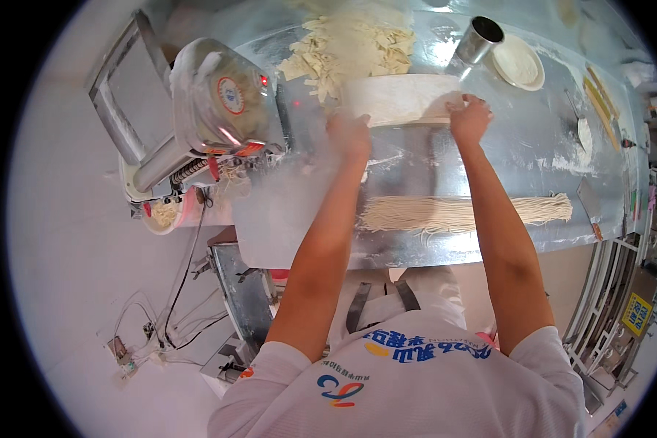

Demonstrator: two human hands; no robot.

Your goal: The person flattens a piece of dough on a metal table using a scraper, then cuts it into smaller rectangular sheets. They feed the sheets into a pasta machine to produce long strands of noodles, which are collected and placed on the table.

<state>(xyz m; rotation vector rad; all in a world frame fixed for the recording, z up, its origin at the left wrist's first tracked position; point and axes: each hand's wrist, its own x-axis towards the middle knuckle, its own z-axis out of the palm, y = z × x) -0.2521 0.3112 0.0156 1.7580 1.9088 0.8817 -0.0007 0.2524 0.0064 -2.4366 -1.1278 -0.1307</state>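
Observation:
A pale, flat sheet of dough (405,98) lies across the far middle of the metal table. My right hand (471,119) grips its near right corner with bent fingers. At the near left corner is my left hand (349,133), its fingers closed on the edge; a hazy smear in the picture blurs this hand. Nearer to me, a long bundle of thin noodles (431,213) stretches sideways, partly behind my right forearm. Beyond the sheet sits a loose heap of cut dough pieces (376,55), also partly hazed.
At the left stands a dough machine (223,102) with a glowing red light. A metal cylinder (476,45) and a bowl of white powder (517,66) are at the far right. Wooden sticks (600,102) and a scraper (588,198) lie near the right edge. Cables (186,292) hang at lower left.

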